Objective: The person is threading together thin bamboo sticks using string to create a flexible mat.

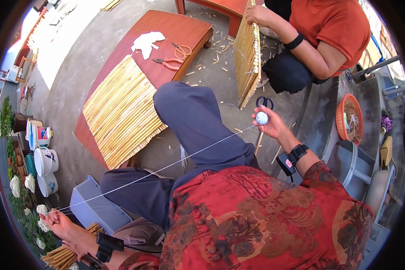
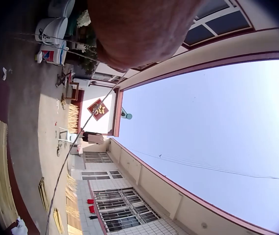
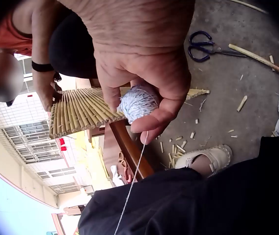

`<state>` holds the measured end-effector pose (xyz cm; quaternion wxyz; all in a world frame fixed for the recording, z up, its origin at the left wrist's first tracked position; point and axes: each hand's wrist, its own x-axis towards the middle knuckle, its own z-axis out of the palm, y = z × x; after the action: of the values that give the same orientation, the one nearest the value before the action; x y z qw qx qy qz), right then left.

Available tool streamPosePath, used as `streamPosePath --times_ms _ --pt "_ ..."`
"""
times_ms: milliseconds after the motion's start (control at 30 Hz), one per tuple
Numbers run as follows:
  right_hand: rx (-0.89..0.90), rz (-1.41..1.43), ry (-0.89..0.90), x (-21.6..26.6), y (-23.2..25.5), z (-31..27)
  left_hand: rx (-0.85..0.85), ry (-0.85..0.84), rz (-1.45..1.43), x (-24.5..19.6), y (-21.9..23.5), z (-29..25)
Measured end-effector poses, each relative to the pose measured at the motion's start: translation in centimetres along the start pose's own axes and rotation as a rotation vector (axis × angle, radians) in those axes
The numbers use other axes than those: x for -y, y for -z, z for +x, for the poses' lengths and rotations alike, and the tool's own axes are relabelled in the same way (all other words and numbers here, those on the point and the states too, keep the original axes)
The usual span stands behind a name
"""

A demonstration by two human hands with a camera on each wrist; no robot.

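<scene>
My right hand (image 1: 271, 124) grips a ball of white string (image 1: 262, 118), its fingers curled round it in the right wrist view. From the ball the string (image 1: 189, 156) runs taut across my lap to my left hand (image 1: 66, 228), raised at the lower left. The fingers of that hand pinch the string, with several strands fanning out there. On the low red-brown table (image 1: 114, 63) lies a mat of straight yellow canes (image 1: 121, 110), beyond my knee. The left wrist view shows only part of the left hand (image 2: 134, 34), with the string passing by it.
Pliers (image 1: 167, 63), orange-handled scissors (image 1: 182, 51) and a white cloth (image 1: 147, 43) lie on the table. Another person (image 1: 333, 33) holds up a second cane mat (image 1: 247, 58). Dark-handled scissors (image 1: 264, 102) and cane offcuts are on the floor. A grey bin (image 1: 96, 202) stands by my left leg.
</scene>
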<state>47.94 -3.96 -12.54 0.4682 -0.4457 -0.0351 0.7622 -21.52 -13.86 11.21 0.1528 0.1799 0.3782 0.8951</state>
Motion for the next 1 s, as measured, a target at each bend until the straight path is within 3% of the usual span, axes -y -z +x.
streamPosePath --times_ms 133,267,367,400,433,533,567,600,667,700,733,767,800,867,900,1000 --pt "-0.193 0.092 0.112 0.5 2.0 0.5 -0.148 0.023 0.059 -0.9 0.7 0.0" --pt "-0.246 0.138 0.159 2.1 5.7 0.8 -0.209 -0.029 0.164 -0.9 0.5 -0.5" --pt "-0.432 0.047 0.264 2.9 8.3 0.4 -0.182 -0.032 0.167 -1.3 2.0 0.3" --pt "-0.51 -0.014 0.313 3.2 8.9 0.1 -0.197 -0.038 0.154 -1.0 0.3 -0.7" --pt "-0.533 -0.008 0.301 3.5 9.5 -0.4 -0.132 -0.108 0.468 -0.7 -0.7 -2.9" --pt "-0.593 0.045 0.244 5.2 12.3 -1.0 -0.197 -0.152 0.348 -1.0 1.5 -0.9" --pt "-0.601 0.046 0.245 5.6 12.5 -1.3 -0.134 0.024 0.5 -1.9 0.7 -4.2" --pt "-0.687 -0.042 0.273 6.1 12.4 -1.6 -0.132 0.028 0.5 -1.4 -0.9 -6.2" --pt "-0.773 -0.131 0.301 6.9 12.2 -2.5 -0.089 -0.225 1.276 0.6 -4.1 -8.2" --pt "-0.724 -0.176 0.278 7.3 12.3 -2.9 -0.089 -0.228 1.276 0.4 -2.9 -6.7" --pt "-0.675 -0.221 0.255 7.4 12.3 -3.0 -0.038 -0.181 1.009 0.1 -0.8 -3.9" --pt "-0.678 -0.223 0.26 7.5 11.9 -3.0 0.01 -0.127 0.737 0.5 -0.7 -3.4" --pt "-0.608 -0.198 0.227 7.6 11.5 -3.0 0.016 -0.114 0.724 1.2 -0.8 -2.8" --pt "-0.562 -0.167 0.218 7.4 10.6 -3.4 -0.118 0.018 0.406 2.6 -2.5 -1.9" --pt "-0.509 -0.154 0.255 7.1 9.9 -3.1 -0.029 0.066 0.31 4.0 -2.8 -2.3" --pt "-0.473 -0.085 0.405 8.1 8.8 -4.7 0.02 0.101 0.335 7.5 -6.0 -5.7"
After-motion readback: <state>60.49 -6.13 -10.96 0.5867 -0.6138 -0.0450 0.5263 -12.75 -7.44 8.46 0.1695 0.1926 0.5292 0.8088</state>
